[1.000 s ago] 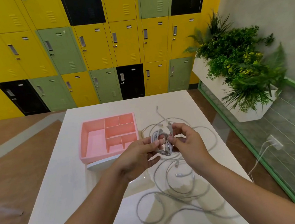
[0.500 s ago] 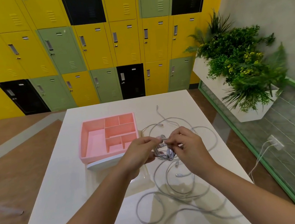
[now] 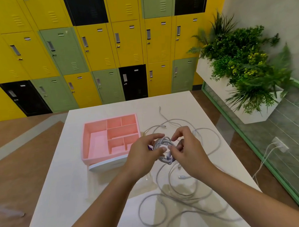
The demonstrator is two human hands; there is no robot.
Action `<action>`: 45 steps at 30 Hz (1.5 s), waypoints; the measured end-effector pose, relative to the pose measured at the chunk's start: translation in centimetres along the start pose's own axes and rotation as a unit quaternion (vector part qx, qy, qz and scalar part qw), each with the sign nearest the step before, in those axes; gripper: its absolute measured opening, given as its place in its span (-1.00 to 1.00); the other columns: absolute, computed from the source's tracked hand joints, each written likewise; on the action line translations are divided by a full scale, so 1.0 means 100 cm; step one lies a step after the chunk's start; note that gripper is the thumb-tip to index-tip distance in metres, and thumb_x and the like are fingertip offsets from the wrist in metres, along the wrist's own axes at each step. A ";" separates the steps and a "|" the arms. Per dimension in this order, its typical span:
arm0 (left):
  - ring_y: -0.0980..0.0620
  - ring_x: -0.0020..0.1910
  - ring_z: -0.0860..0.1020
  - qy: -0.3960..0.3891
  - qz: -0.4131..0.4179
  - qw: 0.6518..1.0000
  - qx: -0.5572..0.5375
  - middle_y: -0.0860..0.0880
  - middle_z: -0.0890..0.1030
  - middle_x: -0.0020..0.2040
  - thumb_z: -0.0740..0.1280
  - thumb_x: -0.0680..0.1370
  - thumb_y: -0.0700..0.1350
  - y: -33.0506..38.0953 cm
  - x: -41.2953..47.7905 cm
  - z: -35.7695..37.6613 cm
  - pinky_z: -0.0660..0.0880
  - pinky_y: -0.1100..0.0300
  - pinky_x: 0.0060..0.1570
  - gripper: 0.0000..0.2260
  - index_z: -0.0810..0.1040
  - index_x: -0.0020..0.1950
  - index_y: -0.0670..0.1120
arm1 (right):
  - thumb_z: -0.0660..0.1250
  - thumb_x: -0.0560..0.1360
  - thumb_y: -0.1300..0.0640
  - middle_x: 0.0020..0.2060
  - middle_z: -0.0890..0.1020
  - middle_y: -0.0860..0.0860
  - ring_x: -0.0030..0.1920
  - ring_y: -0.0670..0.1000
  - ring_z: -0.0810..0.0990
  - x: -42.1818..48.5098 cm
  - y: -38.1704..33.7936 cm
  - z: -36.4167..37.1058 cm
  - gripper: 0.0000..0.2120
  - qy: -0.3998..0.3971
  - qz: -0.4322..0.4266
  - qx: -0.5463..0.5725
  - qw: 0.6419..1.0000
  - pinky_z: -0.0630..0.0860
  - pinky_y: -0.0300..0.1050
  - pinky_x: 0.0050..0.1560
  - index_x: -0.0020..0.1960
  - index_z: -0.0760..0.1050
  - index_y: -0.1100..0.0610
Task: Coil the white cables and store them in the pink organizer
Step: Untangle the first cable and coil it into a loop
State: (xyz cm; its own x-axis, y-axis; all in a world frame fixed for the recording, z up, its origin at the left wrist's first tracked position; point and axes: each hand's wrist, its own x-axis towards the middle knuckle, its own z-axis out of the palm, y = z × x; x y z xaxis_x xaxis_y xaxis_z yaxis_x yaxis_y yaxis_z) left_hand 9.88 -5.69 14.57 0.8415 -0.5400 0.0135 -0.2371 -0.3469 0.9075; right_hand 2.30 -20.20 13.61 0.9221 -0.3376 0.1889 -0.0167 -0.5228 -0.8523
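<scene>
Organizer (image 3: pixel 85 139) on table (image 3: pixel 61 198), left of loose cables (image 3: pixel 180 193); coil (image 3: pixel 162 145) between left hand (image 3: pixel 142 157) and right hand (image 3: pixel 188 150)

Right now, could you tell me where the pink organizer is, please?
In the head view, the pink organizer sits left of centre on the white table, just left of the left hand.

White counter (image 3: pixel 60 188) bearing a pink organizer (image 3: pixel 97 149) at left, a flat white piece (image 3: pixel 105 165) touching its near edge, and white cables (image 3: pixel 180 195) lying in loose loops across the right half.
</scene>
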 end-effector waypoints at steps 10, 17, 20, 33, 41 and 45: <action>0.06 -0.19 0.61 -0.009 0.022 0.994 0.105 -0.02 0.64 -0.18 0.40 0.51 0.03 -0.006 -0.002 -0.005 0.59 0.03 -0.10 -0.74 0.59 0.19 0.11 | 0.29 0.57 0.14 -0.09 0.64 -0.08 -0.08 -0.12 0.59 0.005 0.003 0.001 -0.86 -0.061 0.036 -0.001 0.997 0.51 -0.27 -0.10 0.11 0.52 0.03; 0.12 -0.22 0.47 -0.004 0.063 0.980 0.188 0.12 0.49 -0.25 0.31 0.58 -0.07 -0.009 -0.007 -0.015 0.39 0.21 -0.21 -0.84 0.64 0.11 0.04 | 0.29 0.56 0.28 -0.11 0.67 0.17 -0.12 0.10 0.68 0.003 0.003 0.007 -0.87 -0.073 0.160 0.205 0.963 0.62 -0.09 -0.08 -0.01 0.63 0.19; 0.16 -0.18 0.42 -0.003 0.072 0.981 0.181 0.06 0.45 -0.18 0.29 0.59 -0.06 -0.012 -0.010 -0.017 0.35 0.25 -0.18 -0.81 0.62 0.15 0.10 | 0.26 0.57 0.30 -0.16 0.66 0.15 -0.19 0.03 0.65 0.001 0.000 0.009 -0.86 -0.083 0.197 0.253 0.944 0.60 -0.17 -0.17 0.04 0.59 0.28; 0.06 -0.12 0.43 0.094 0.069 0.974 0.194 0.10 0.40 -0.20 0.29 0.58 -0.07 -0.022 -0.017 -0.012 0.33 0.18 -0.16 -0.81 0.63 0.15 0.04 | 0.38 0.50 0.28 -0.10 0.65 0.16 -0.11 0.09 0.67 -0.012 -0.016 0.019 -0.81 -0.122 0.225 0.265 0.930 0.62 -0.03 0.02 0.08 0.46 0.28; 0.05 -0.09 0.45 0.050 0.068 0.972 0.218 0.04 0.43 -0.10 0.24 0.61 -0.03 -0.021 -0.013 -0.015 0.40 0.15 -0.07 -0.83 0.58 0.12 -0.02 | 0.26 0.50 0.34 -0.29 0.61 0.03 -0.18 0.04 0.54 -0.005 -0.018 0.015 -0.82 -0.162 0.280 0.307 0.895 0.47 -0.03 -0.04 0.05 0.43 0.13; 0.09 0.00 0.49 -0.036 0.053 0.979 0.191 0.03 0.49 0.05 0.26 0.61 -0.06 -0.024 -0.015 -0.018 0.46 0.19 0.03 -0.86 0.48 0.14 -0.03 | 0.35 0.51 0.31 -0.17 0.63 0.07 -0.21 0.02 0.59 -0.007 -0.016 0.009 -0.71 -0.207 0.272 0.302 0.890 0.56 -0.10 -0.16 0.18 0.40 0.12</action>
State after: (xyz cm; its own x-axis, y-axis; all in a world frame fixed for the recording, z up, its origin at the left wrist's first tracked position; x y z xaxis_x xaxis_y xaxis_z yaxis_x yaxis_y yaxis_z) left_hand 10.05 -2.64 13.09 0.7692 -0.6364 0.0578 -0.4978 -0.5401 0.6786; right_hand 2.04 -18.43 14.36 0.9064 -0.0302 -0.4214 -0.4089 0.1886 -0.8929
